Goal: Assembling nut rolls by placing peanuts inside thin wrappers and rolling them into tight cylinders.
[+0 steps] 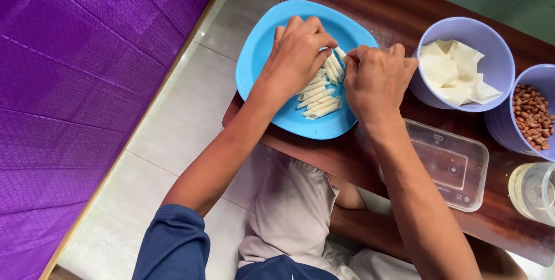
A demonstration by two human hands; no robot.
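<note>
Seen from above, a person's two bare hands work over a blue plate [263, 54] set at the near-left corner of a dark wooden table [399, 8]. A pile of small rolled white dough sticks [319, 98] lies in the middle of the plate, most of them side by side and slanting the same way. The left hand [298, 54] arches over the upper part of the pile, its fingertips pressed together in a pinching grip on one of the rolled sticks at the top of the heap. The right hand [376, 80] is curled just beside it at the plate's right rim, thumb and fingers closed in a grip on the tip of a white piece [341, 53]; how much of that piece it holds is hidden by the knuckles. The two hands nearly touch above the pile.

To the right of the plate stands a lilac bowl [491, 43] holding flat white pastry squares [454, 72]. Beside it, at the picture's right edge, a second lilac bowl [509, 126] holds brown peanuts [532, 115]. Nearer the person, a clear plastic container [448, 164] lies on the table under the right forearm, and a clear glass [535, 190] sits at the right edge. Below the table edge show pale floor tiles [179, 118], the person's knee in light shorts [295, 205], and a purple mat [75, 72] along the left.
</note>
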